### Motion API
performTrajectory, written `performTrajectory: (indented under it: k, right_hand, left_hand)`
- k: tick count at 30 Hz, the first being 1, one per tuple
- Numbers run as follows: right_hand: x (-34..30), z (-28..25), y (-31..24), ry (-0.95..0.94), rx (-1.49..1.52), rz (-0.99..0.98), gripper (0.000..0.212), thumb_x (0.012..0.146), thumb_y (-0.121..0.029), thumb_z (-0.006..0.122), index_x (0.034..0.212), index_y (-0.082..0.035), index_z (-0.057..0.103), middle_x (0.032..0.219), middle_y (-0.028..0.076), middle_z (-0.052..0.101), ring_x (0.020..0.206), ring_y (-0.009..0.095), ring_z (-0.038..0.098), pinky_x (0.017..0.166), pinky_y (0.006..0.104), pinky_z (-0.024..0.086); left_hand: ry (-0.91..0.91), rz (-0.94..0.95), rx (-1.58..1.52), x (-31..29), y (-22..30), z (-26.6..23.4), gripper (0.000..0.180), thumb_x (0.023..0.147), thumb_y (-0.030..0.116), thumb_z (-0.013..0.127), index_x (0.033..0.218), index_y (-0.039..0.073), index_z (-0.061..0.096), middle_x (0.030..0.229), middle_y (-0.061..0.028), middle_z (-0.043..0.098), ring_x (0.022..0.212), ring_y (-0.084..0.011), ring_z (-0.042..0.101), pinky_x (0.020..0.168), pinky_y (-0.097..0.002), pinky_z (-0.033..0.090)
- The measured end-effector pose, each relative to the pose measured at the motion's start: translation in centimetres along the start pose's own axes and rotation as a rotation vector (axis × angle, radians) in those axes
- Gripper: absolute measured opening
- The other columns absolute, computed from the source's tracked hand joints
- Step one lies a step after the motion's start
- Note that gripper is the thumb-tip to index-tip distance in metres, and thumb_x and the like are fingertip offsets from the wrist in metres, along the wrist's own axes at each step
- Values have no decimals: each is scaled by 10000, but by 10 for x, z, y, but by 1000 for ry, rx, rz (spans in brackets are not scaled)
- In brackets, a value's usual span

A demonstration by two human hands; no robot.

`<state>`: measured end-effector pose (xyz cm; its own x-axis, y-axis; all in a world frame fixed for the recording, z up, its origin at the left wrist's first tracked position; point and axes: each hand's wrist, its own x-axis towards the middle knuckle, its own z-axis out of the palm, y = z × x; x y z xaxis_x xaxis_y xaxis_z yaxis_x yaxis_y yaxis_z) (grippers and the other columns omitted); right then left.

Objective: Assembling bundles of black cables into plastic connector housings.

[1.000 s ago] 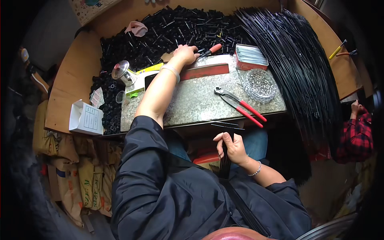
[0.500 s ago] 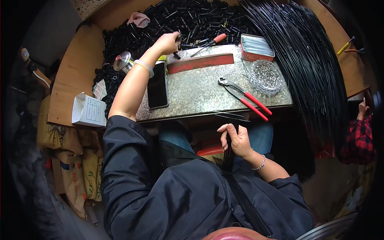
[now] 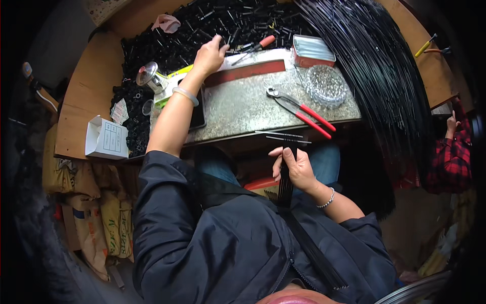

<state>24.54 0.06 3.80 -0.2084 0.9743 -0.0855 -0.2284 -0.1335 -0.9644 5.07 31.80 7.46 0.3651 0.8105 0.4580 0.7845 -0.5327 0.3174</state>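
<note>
My left hand [image 3: 210, 55] is at the near edge of a heap of small black parts [image 3: 202, 23], fingers curled with thumb and forefinger bent toward each other. Whatever lies between them blends into the dark heap. Close to my body, my right hand [image 3: 299, 169] is closed around a bundle of thin black cables [image 3: 286, 190], which hangs down over my jacket. A few thin strands with pale ends stick out crosswise above my right fingers. Beside my left forearm lies a black phone [image 3: 199, 114], partly covered by the arm.
Red-handled pliers [image 3: 302, 112], a red bar [image 3: 248, 72], a screwdriver [image 3: 263, 43], a box of pale rods [image 3: 314, 50] and a glass dish of metal bits [image 3: 326, 86] are on the worktop. Long black cables [image 3: 377, 66] drape over its right side. Another person's red checked sleeve [image 3: 448, 167] shows far right.
My left hand has shifted slightly, and its thumb and forefinger look further apart. The right hand still grips the bundle, lifted slightly. The whole view has shifted a little.
</note>
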Motion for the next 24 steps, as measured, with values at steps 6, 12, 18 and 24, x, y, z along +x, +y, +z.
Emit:
performTrajectory:
  k: [6,12,18,24]
  right_hand:
    - [-7,5,10,41,61,-45,324,935,-354,409,974,-32,412,576,94,554,474,120,532,463,226,443]
    - [-11,20,1,50,48,-43,332,913,-362,457,969,-43,387,563,92,555,442,113,520,431,207,427]
    - [-11,31,5,8,90,-39,325,908,-350,478,969,-41,400,564,88,558,440,108,519,431,201,423]
    - [-14,33,9,-1,80,-44,289,920,-335,461,943,-53,405,584,95,565,455,116,527,441,208,429]
  left_hand:
    - [-232,-271,-1308,-96,94,-46,213,882,179,557,988,-6,541,857,-62,601,653,-67,512,558,-187,403]
    - [-329,-574,-1761,-199,121,-64,194,882,203,567,960,30,527,854,-29,512,655,-60,439,538,-178,352]
    - [-351,-496,-1780,-214,134,-68,204,868,206,590,916,11,554,809,-20,530,613,-81,456,524,-187,359]
    - [-289,-689,-1934,-216,137,-59,238,865,223,592,966,11,551,892,-57,574,675,-74,501,548,-183,418]
